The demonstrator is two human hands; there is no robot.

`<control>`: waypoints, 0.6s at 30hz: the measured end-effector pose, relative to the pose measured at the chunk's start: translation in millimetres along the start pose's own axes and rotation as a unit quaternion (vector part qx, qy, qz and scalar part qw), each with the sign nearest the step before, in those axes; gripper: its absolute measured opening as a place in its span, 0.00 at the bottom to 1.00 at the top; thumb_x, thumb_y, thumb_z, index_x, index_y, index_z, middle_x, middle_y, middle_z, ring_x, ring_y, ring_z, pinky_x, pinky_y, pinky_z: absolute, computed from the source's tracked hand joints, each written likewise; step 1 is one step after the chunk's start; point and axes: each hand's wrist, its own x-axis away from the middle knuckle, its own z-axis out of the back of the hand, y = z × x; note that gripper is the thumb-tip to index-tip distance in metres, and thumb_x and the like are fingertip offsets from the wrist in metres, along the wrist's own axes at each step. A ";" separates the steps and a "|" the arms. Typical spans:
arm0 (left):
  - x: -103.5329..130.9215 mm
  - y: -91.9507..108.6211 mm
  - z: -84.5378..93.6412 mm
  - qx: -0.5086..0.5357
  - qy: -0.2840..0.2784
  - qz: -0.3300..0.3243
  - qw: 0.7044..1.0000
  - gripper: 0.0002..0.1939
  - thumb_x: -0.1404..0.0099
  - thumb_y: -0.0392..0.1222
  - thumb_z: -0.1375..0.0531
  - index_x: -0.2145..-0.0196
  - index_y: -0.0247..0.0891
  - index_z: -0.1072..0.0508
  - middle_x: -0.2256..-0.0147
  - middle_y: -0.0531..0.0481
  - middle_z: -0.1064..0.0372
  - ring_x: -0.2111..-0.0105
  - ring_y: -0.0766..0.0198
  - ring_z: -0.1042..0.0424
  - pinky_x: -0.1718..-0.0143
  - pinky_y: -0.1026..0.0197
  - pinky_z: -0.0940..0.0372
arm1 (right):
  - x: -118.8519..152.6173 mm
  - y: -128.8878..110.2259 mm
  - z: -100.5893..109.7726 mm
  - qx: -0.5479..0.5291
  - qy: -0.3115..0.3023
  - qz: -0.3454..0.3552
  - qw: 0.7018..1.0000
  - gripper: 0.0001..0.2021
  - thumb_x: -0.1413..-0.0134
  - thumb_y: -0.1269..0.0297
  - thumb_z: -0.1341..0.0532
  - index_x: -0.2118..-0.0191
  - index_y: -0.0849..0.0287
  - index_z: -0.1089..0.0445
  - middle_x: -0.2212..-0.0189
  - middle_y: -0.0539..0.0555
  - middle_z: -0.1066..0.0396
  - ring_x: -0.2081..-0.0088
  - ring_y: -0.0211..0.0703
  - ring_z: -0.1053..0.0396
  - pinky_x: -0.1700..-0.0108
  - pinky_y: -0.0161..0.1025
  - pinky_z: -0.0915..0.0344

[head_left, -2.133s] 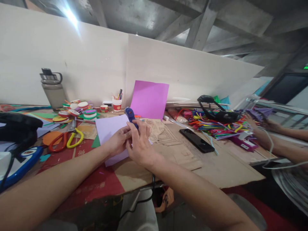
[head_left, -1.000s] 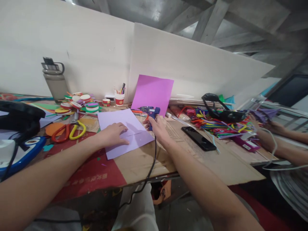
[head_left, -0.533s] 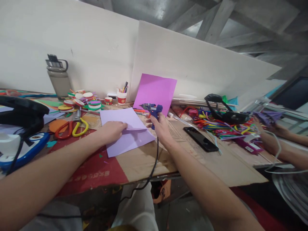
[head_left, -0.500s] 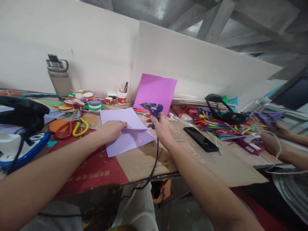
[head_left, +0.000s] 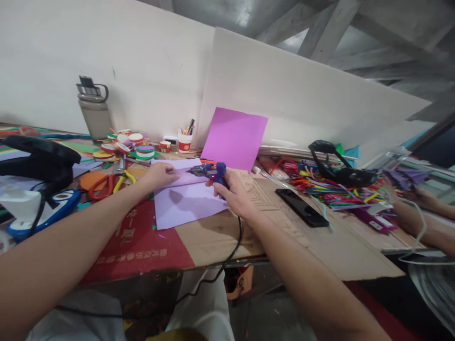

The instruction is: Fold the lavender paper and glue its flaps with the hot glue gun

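Glue gun (head_left: 213, 173) is sitting clasped in the right hand (head_left: 237, 192), its nozzle (head_left: 194, 170) aiming toward the left hand (head_left: 159, 175), which is holding lilac paper (head_left: 192, 208) between them; hands drifting closer could be risking a burn.

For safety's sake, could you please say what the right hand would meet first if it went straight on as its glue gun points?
Likely the left hand, ahead of the nozzle; depth is unclear, so perhaps the lilac paper.

- I counted one glue gun (head_left: 217, 173).
- There was one gray bottle (head_left: 95, 118).
- I saw one black phone (head_left: 302, 207).
- There was one pen cup (head_left: 185, 143).
- I saw one bright purple sheet (head_left: 236, 135).
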 end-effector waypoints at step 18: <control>11.5 -21.4 30.9 0.099 -0.231 -0.095 0.963 0.40 0.47 0.58 0.39 0.40 0.40 0.40 0.40 0.43 0.42 0.44 0.51 0.41 0.46 0.58 0.46 | -4.3 20.0 -8.6 0.183 -0.002 -0.076 0.980 0.08 0.47 0.63 0.46 0.61 0.58 0.36 0.67 0.55 0.29 0.66 0.47 0.33 0.63 0.45 0.37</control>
